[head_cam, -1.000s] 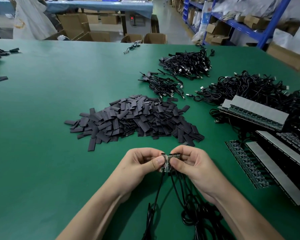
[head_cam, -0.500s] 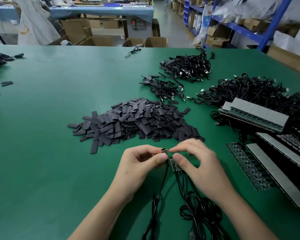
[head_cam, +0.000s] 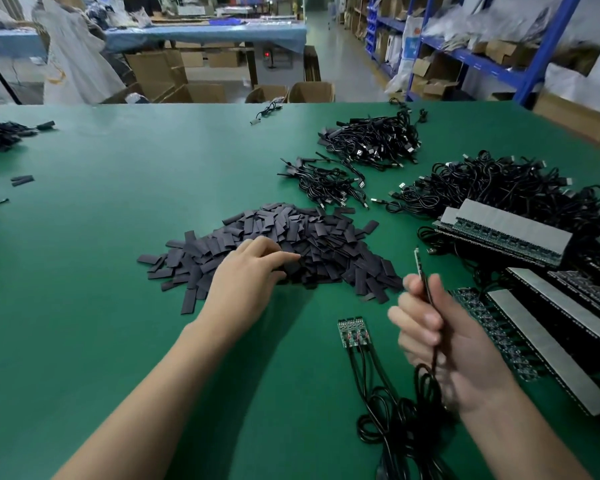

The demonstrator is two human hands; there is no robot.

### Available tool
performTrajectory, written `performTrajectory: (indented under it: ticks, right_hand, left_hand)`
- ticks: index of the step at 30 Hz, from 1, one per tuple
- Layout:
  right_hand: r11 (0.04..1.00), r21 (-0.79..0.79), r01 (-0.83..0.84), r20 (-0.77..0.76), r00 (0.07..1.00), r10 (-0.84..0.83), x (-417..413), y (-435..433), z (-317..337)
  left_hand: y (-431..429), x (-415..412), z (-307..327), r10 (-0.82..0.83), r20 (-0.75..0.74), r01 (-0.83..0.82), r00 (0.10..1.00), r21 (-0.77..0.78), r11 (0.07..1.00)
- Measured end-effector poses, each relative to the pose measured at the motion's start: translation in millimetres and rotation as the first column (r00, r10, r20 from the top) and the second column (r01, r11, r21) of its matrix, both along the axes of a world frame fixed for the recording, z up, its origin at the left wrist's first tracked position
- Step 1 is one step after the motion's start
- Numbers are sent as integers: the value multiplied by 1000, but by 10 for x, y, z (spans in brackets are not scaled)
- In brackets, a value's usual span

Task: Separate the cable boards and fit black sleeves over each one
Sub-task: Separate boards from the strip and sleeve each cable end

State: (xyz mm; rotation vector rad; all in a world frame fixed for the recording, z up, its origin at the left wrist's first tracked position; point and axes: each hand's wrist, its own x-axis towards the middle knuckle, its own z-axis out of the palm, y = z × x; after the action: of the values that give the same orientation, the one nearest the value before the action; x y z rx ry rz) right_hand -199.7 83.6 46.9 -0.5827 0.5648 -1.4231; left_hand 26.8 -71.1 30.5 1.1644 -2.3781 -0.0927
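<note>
Black flat heat-shrink sleeve is pinched by left hand at the sleeve pile's near edge. Right hand grips thin black cable, with its separated small green board upright above the fist. Three joined boards lie between the hands. Step looks like sleeve pickup; next, open the sleeve mouth and align it over the board tip.

Factory assembly floor, part workshop and part storeroom. Told by a broad green-matted work table across the middle of the frame, heaped at centre with loose black sleeves and at right with tangled black cables and strips of joined circuit boards. At upper right, blue steel racking stacked with cardboard cartons; at upper left, another bench under a blue cover, open boxes below.
</note>
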Motion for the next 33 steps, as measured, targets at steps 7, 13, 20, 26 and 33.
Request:
performTrajectory:
  ticks: [7,13,20,26,33]
  right_hand:
    - [991,102,-90,-278,953,116,37,-54,-65]
    - [995,101,7,-505,862,45,92,-104,-155]
    - [981,-82,176,-822,544,-166,192,-132,-206]
    - [987,-94,133,-859,491,-148,236,-112,-225]
    - [984,-98,151,-898,413,-153,218,-122,-286]
  left_hand:
    - [-296,-61,17,-96,146,105,985,-52,993]
    - [-291,-28,33,-154,32,155,988,-46,987]
    - [337,-108,-63,-136,-555,309,821,230,923]
    - [580,-74,-194,-75,-637,353,767,322,879]
    - [579,-47,-251,-70,-629,318,774,290,903]
